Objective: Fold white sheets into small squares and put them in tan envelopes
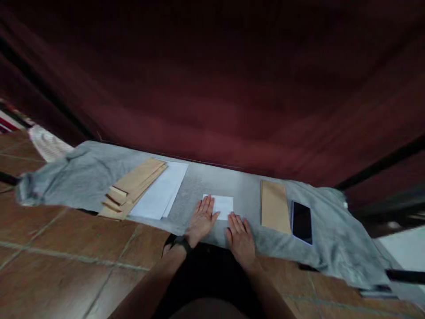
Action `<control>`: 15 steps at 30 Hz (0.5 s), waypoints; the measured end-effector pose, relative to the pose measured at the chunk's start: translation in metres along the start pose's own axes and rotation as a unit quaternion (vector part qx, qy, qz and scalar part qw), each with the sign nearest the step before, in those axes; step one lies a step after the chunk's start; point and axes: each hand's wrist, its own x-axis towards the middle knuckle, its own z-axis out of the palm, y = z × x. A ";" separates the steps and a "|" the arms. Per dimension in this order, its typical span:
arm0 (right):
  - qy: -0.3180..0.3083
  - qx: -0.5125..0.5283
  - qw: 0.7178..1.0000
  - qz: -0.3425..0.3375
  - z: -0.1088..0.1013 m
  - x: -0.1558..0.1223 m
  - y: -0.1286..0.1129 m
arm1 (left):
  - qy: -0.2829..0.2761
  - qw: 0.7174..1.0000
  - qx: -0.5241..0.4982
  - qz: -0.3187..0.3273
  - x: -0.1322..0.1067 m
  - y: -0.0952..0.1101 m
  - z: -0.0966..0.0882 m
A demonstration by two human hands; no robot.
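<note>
A small white folded sheet of paper point(224, 205) lies flat on the grey cloth in front of me. My left hand point(203, 218) rests flat with fingers stretched over its left edge, a dark watch on the wrist. At the paper's lower right corner, my right hand point(241, 239) lies palm down, fingers extended, its fingertips touching or just beside the edge. Neither hand grips anything.
Grey cloth point(195, 188) covers the long narrow surface. To the left, brown paper bags point(139, 179) overlap white sheets point(154, 199). A brown paper piece point(275, 206) and a phone point(302, 222) lie to the right. A dark red curtain-like backdrop point(212, 110) rises behind.
</note>
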 end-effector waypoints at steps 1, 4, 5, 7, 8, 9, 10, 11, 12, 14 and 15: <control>0.004 0.001 1.000 0.000 0.001 -0.002 0.001 | 0.004 1.000 0.002 -0.007 -0.004 -0.003 0.000; 0.012 0.016 1.000 0.007 0.002 -0.003 0.002 | 0.014 1.000 0.007 -0.020 -0.013 -0.009 0.002; 0.015 0.025 1.000 0.012 0.003 0.000 0.002 | 0.016 1.000 0.008 -0.021 -0.014 -0.010 0.002; 0.018 0.048 0.998 0.021 0.004 0.011 0.001 | 0.021 1.000 0.009 -0.020 -0.015 -0.010 0.002; 0.016 0.061 0.998 0.024 0.005 0.019 -0.001 | 0.022 1.000 0.010 -0.019 -0.014 -0.009 0.002; 0.010 0.074 0.997 0.023 0.006 0.029 -0.004 | 0.022 1.000 0.012 -0.018 -0.014 -0.008 0.001; 0.002 0.085 0.996 0.023 0.008 0.040 -0.008 | 0.020 1.000 0.015 -0.017 -0.013 -0.008 0.001; -0.010 0.091 0.996 0.022 0.010 0.051 -0.012 | 0.017 1.000 0.017 -0.017 -0.013 -0.008 0.001; -0.022 0.092 0.995 0.021 0.012 0.062 -0.015 | 0.014 1.000 0.019 -0.018 -0.013 -0.008 0.000; -0.048 0.085 0.995 0.020 0.019 0.077 -0.021 | 0.008 1.000 0.021 -0.018 -0.013 -0.008 0.000; -0.060 0.078 0.995 0.019 0.022 0.082 -0.023 | 0.007 1.000 0.019 -0.017 -0.013 -0.008 0.000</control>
